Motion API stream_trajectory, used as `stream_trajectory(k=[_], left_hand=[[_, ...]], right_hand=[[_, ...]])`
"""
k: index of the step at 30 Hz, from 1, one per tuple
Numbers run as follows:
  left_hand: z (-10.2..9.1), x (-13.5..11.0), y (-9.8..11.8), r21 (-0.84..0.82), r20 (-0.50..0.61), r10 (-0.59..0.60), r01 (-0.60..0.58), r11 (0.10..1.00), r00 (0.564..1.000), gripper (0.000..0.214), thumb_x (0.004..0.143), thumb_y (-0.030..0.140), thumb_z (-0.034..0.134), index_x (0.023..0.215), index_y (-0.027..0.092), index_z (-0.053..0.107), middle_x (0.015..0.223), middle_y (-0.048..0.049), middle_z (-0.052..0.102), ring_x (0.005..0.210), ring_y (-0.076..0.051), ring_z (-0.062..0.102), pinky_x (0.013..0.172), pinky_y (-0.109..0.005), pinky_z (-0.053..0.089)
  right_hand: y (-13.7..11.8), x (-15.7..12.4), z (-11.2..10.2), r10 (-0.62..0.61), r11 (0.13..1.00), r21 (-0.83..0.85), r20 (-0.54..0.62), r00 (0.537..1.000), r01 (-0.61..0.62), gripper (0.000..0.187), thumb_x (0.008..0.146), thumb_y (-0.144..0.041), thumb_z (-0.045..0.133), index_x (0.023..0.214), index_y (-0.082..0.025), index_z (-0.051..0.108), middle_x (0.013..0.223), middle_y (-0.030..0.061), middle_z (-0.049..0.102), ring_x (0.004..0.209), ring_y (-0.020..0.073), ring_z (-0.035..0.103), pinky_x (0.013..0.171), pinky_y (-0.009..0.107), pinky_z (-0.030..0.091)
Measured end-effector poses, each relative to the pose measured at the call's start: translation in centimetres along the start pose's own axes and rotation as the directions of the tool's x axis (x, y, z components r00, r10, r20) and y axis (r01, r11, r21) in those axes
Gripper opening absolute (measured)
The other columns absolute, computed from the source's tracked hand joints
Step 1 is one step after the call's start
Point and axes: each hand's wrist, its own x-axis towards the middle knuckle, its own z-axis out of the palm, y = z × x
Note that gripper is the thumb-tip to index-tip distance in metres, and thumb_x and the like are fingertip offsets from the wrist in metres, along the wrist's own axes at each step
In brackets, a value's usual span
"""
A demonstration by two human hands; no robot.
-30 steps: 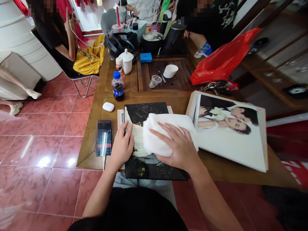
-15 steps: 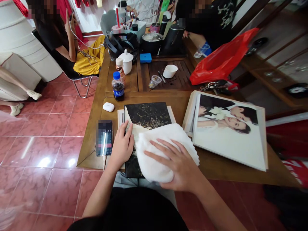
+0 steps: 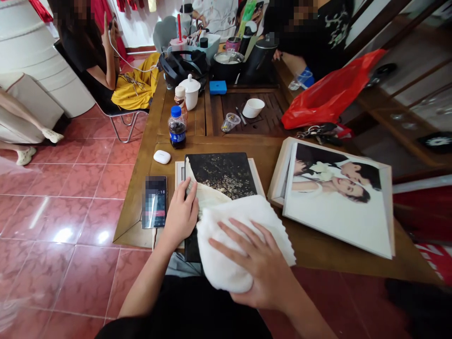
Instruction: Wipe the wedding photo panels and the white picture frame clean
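Your right hand [image 3: 259, 266] lies flat and open, pressing a white cloth [image 3: 226, 249] onto the black photo album [image 3: 221, 179]; your open left hand [image 3: 181, 217] steadies the album's edge on the counter [image 3: 271, 153]. Wiping is under way; the album's uncovered upper part calls for the cloth next.

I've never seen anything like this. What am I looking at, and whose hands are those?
There's no machine here. These are a person's own bare hands, filmed by a single camera worn on their head and looking down. The right hand presses a white cloth onto a dark, gold-flecked photo panel, and the left hand rests flat on the same panel. Also on the wooden table are a phone and a large photo of two people.
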Motion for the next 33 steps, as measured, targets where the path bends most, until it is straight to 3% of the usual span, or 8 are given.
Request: stream_trajectory(k=[7,12,20,29,33], left_hand=[[-0.1,0.0,-0.2,-0.012,0.021,0.006,-0.006,1.0,1.0,0.049,0.107,0.028,0.035,0.156,0.025,0.039,0.164,-0.0146,0.034,0.153,-0.029,0.031,0.123,-0.056,0.033],[-0.1,0.0,-0.1,-0.005,0.014,0.01,-0.009,1.0,1.0,0.049,0.107,0.027,0.034,0.156,0.025,0.039,0.162,-0.0151,0.037,0.153,-0.029,0.033,0.123,-0.057,0.032],[0.0,-0.1,-0.2,-0.002,0.011,0.017,-0.017,1.0,1.0,0.049,0.107,0.026,0.034,0.156,0.023,0.038,0.161,-0.0159,0.037,0.153,-0.03,0.032,0.124,-0.056,0.032],[-0.1,0.1,-0.1,0.002,0.011,0.014,-0.014,1.0,1.0,0.049,0.107,0.026,0.034,0.155,0.023,0.039,0.162,-0.0157,0.037,0.153,-0.03,0.032,0.123,-0.056,0.033],[-0.1,0.1,-0.2,-0.002,0.018,0.016,-0.016,1.0,1.0,0.048,0.107,0.025,0.035,0.154,0.021,0.04,0.162,-0.0162,0.037,0.153,-0.03,0.032,0.124,-0.055,0.033]], right_hand=[[-2.1,0.4,0.8,-0.037,0.999,0.019,0.011,0.999,0.037,0.096,0.062,-0.056,0.071,0.152,-0.033,0.046,0.16,0.0078,0.045,0.144,0.0384,0.035,0.117,0.058,0.011],[-0.7,-1.1,0.4,-0.007,1.0,0.001,-0.021,1.0,0.007,0.092,0.066,-0.054,0.067,0.153,-0.033,0.046,0.159,0.0078,0.046,0.14,0.0397,0.041,0.116,0.057,0.016],[2.1,-4.4,-0.9,0.175,0.98,-0.08,-0.092,0.98,-0.183,0.086,0.072,-0.039,0.067,0.154,-0.03,0.043,0.157,0.0137,0.046,0.137,0.0415,0.047,0.106,0.057,0.032],[-1.5,0.7,0.3,0.069,0.997,-0.033,-0.047,0.997,-0.071,0.084,0.068,-0.044,0.066,0.149,-0.03,0.05,0.157,0.0101,0.048,0.141,0.0382,0.042,0.114,0.058,0.018],[-1.7,1.3,0.6,0.059,0.998,-0.014,-0.039,0.997,-0.06,0.086,0.067,-0.044,0.066,0.149,-0.03,0.05,0.158,0.0105,0.047,0.142,0.0378,0.041,0.114,0.058,0.018]])
